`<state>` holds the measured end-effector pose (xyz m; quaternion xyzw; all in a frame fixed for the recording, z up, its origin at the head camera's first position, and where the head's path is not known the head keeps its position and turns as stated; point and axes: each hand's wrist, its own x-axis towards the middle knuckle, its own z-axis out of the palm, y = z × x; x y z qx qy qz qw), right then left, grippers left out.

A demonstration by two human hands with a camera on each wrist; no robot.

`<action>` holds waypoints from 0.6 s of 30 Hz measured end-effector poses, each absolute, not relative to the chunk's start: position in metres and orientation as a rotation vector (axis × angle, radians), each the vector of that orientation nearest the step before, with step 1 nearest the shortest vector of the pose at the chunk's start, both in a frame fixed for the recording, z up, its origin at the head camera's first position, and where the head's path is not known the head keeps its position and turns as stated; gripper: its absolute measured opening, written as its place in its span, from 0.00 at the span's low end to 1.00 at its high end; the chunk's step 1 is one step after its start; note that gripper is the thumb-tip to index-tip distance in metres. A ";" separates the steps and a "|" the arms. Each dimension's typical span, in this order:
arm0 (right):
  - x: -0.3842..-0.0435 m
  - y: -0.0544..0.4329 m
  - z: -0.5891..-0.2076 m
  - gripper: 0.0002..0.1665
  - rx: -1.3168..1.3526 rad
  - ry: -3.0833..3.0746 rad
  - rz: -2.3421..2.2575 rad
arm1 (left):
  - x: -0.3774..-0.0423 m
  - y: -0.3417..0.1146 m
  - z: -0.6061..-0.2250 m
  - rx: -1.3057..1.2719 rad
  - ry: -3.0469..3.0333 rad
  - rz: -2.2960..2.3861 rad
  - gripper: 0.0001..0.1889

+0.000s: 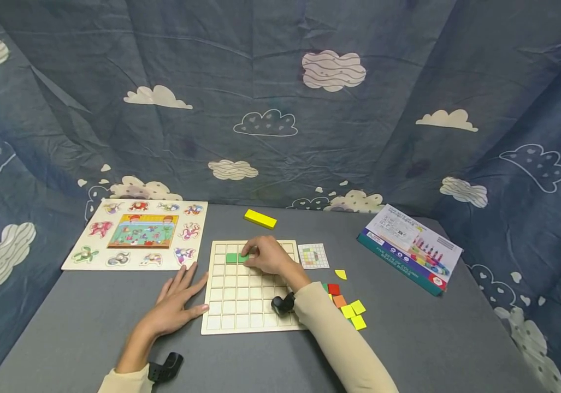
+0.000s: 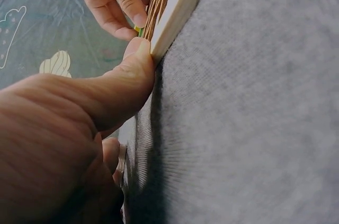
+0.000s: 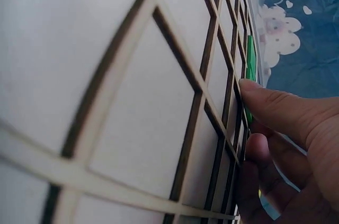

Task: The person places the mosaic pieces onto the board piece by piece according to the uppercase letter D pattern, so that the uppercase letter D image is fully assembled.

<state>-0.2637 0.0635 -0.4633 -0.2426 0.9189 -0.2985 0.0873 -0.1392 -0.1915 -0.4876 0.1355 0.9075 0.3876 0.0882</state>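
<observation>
A pale wooden grid board [image 1: 228,308] lies on the table, its square cells bordered by raised strips. One green square tile [image 1: 231,258] sits in a cell of the second row. Beside it, my right hand [image 1: 270,255] pinches another green tile [image 1: 244,257] between thumb and fingers at the neighbouring cell. In the right wrist view the green tiles [image 3: 250,52] appear edge-on near the thumb. My left hand [image 1: 174,305] rests on the table with fingers spread, and its thumb [image 2: 132,70] touches the board's left edge.
Right of the board are a small printed pattern card [image 1: 313,256], a yellow quarter-round piece [image 1: 341,274] and several loose tiles [image 1: 358,307], partly behind the right sleeve. A yellow bar [image 1: 260,219] lies behind the board. A picture puzzle [image 1: 83,232] is left, a box [image 1: 410,248] right.
</observation>
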 end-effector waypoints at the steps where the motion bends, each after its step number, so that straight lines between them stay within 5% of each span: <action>1: -0.264 0.063 -0.463 0.06 -0.715 2.740 -0.887 | -0.139 -0.191 -0.487 0.403 2.701 1.154 0.40; 18: -0.258 0.061 -0.460 0.05 -0.653 2.792 -0.851 | -0.140 -0.192 -0.488 0.395 2.713 1.160 0.39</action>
